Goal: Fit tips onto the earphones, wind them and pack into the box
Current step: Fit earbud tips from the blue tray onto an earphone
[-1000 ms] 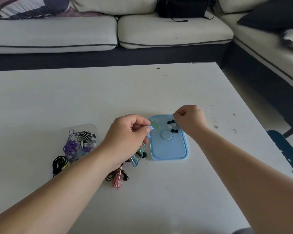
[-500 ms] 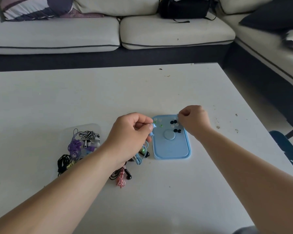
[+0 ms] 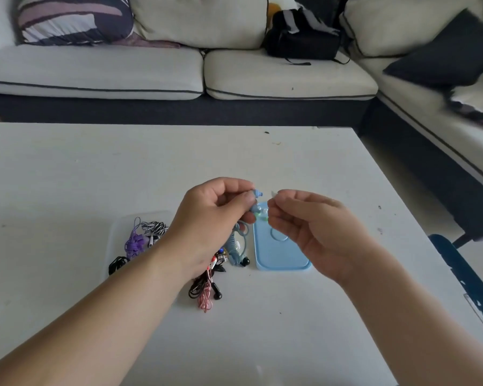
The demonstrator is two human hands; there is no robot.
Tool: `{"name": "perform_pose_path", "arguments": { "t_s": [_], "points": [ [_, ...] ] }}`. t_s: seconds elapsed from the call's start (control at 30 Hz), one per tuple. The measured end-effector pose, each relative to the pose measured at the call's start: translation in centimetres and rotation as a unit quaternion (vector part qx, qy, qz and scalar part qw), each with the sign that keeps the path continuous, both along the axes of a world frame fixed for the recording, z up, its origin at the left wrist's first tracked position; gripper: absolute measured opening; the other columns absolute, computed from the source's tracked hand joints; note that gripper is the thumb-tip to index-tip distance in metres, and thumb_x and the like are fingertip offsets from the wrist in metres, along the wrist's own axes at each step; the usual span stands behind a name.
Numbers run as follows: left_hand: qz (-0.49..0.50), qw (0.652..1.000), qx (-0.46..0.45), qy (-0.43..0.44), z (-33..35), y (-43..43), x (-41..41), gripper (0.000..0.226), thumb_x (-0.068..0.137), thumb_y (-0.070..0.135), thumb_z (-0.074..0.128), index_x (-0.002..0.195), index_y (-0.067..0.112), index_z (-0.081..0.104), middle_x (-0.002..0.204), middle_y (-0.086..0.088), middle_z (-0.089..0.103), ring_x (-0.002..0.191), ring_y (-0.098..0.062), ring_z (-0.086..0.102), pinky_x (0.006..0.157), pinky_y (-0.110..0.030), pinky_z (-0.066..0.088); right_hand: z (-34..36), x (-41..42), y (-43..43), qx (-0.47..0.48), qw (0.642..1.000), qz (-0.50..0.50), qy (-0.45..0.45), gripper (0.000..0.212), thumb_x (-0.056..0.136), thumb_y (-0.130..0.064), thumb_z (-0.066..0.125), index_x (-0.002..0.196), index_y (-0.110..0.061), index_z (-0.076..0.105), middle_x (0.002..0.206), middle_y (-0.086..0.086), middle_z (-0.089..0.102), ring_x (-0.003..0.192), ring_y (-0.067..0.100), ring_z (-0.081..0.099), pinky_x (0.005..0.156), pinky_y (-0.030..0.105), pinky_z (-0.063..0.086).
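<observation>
Earphone: blue earbud point(image 3: 255, 194) is sitting pinched between the thumb and forefinger of my left hand point(image 3: 215, 218), its nozzle pointing right, raised above the table.
Cord: blue cable point(image 3: 239, 240) is hanging from under that hand down to the table, looping just left of the tray.
Tip: small pale ear tip point(image 3: 273, 193) is being pinched at the fingertips of my right hand point(image 3: 310, 229), just right of the earbud, with a small gap between the two.
Left hand fingers: thumb and forefinger are pressing together on the earbud; the other fingers are curling into the palm.
Right hand fingers: thumb and forefinger are closing on the tip; the rest are bending loosely underneath.
Tray: light blue tray point(image 3: 279, 257) is lying flat on the table below my hands, with a few small green and pale tips point(image 3: 262, 214) showing at its far end; my right hand is hiding much of it.
Other earphones: purple point(image 3: 135, 242), black-and-white striped point(image 3: 156, 228), black point(image 3: 117, 264) and pink point(image 3: 205, 298) cords are lying bunched on the table left of the tray.
Table: white table point(image 3: 95, 168) is carrying everything.
Background: pale sofa point(image 3: 151, 76) is standing beyond the table, a black bag point(image 3: 301, 40) resting on it.
</observation>
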State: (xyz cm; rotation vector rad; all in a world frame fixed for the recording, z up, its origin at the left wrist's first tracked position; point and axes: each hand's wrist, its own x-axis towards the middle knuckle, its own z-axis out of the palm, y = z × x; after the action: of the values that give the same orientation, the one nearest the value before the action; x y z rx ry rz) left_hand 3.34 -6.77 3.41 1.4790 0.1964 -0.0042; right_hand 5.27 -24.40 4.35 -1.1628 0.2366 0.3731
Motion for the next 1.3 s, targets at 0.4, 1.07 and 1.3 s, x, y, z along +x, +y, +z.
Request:
{"name": "perform_pose_path", "arguments": {
  "t_s": [0.4,1.07,1.3],
  "points": [
    [-0.034,0.998,0.053,-0.020,-1.1,2.0,-0.3,0.018,0.099,0.010,0.067,0.106,0.020,0.079,0.080,-0.002,0.076,0.069,-0.010,0.069,0.065,-0.024,0.057,-2.0,1.1,2.5,0.034,0.992,0.121,-0.016,0.017,0.100,-0.009,0.057,0.109,0.003,0.065,0.090,0.012,0.064,0.079,0.019,0.061,0.071,0.027,0.057],
    [-0.035,0.997,0.049,-0.039,-1.7,3.2,0.2,0.015,0.099,0.008,0.066,0.108,0.015,0.076,0.074,0.002,0.073,0.067,-0.009,0.068,0.066,-0.021,0.055,-2.4,1.7,3.5,0.075,0.982,0.174,0.001,0.013,0.089,-0.017,0.062,0.088,-0.005,0.066,0.082,0.007,0.064,0.077,0.019,0.062,0.068,0.028,0.056],
    [-0.033,0.997,0.053,-0.043,-1.7,3.2,0.1,0.014,0.099,0.008,0.066,0.108,0.014,0.076,0.075,0.001,0.074,0.066,-0.009,0.068,0.066,-0.022,0.056,-2.6,1.6,3.6,0.060,0.984,0.166,-0.018,0.013,0.097,-0.014,0.059,0.091,-0.005,0.067,0.080,0.006,0.064,0.074,0.017,0.063,0.068,0.027,0.056]
  ]
}}
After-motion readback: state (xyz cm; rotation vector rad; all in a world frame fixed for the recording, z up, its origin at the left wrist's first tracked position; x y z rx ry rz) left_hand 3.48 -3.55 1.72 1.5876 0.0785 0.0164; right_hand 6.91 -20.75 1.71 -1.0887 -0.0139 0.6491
